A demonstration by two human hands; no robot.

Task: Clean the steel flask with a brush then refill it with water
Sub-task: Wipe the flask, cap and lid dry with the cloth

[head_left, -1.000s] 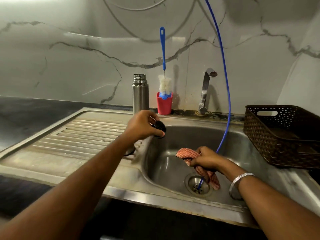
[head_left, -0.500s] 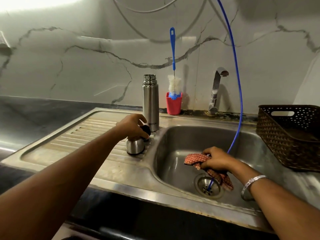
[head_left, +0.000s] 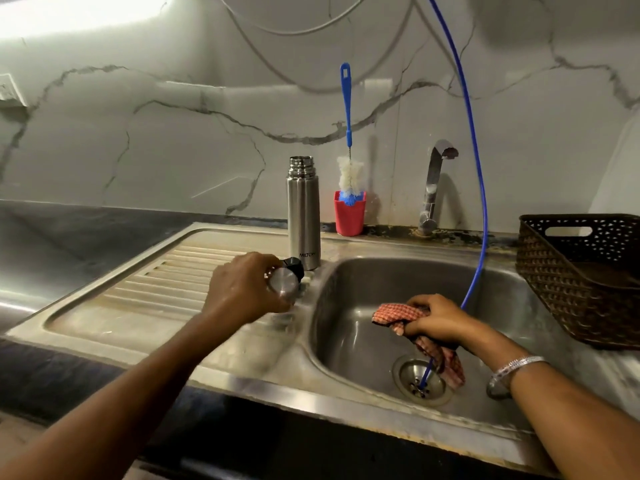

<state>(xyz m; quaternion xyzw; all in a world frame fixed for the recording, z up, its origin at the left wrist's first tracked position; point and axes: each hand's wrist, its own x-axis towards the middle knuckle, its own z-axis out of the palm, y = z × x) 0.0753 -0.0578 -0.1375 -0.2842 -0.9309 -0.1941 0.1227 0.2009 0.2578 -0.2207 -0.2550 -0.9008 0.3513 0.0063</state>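
I'm seeing the left hand curling its fingers around the steel cap over the draining board. Just behind, the steel flask is standing uncapped (contents not visible). The red cup is holding the brush upright. In the sink, the right hand is gripping a checked cloth.

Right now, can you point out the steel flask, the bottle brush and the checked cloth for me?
steel flask [head_left: 303, 216]: head view, middle of its upright body.
bottle brush [head_left: 350, 176]: head view, white bristles above the red cup.
checked cloth [head_left: 393, 312]: head view, the bunched part left of the gripping fingers.
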